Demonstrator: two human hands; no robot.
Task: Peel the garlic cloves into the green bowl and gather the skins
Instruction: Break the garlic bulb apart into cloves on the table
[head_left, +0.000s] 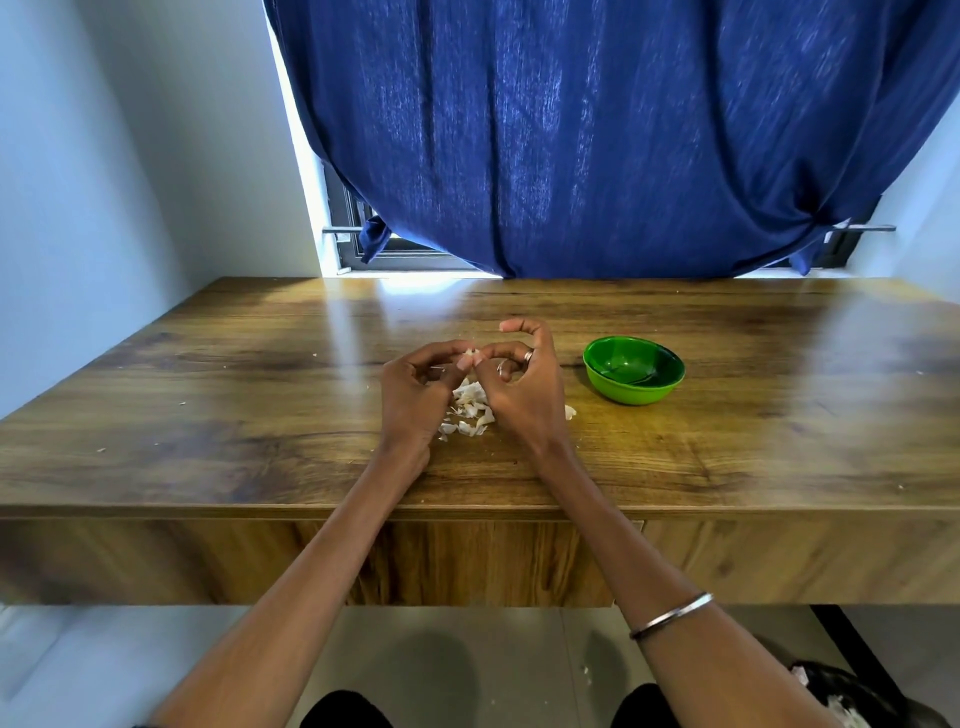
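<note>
Blue curtain (597, 135) hanging over the window at the far side, wooden tabletop (208, 415) running wide beneath it, and both hands are up over the middle. Left hand (415, 389) and right hand (524, 384) meet fingertip to fingertip, thumbs and forefingers closed on one small pale garlic clove (471, 357) between them, the other fingers curled in, except one right finger sticking up. That looks like a two-sided pinch so one hand steadies while the other strips the skin. They work right above the pile of skins (470, 410), so I'd say the scraps drop straight onto the heap and stay together. One stray piece (570, 412) lies just right of the right hand, and a few crumbs dot the left of the tabletop. One green bowl (634, 376) sits to the right, near the right hand, handy for dropping in a finished clove. I can't make out any cloves in it. One bangle (670, 616) on the right forearm.
</note>
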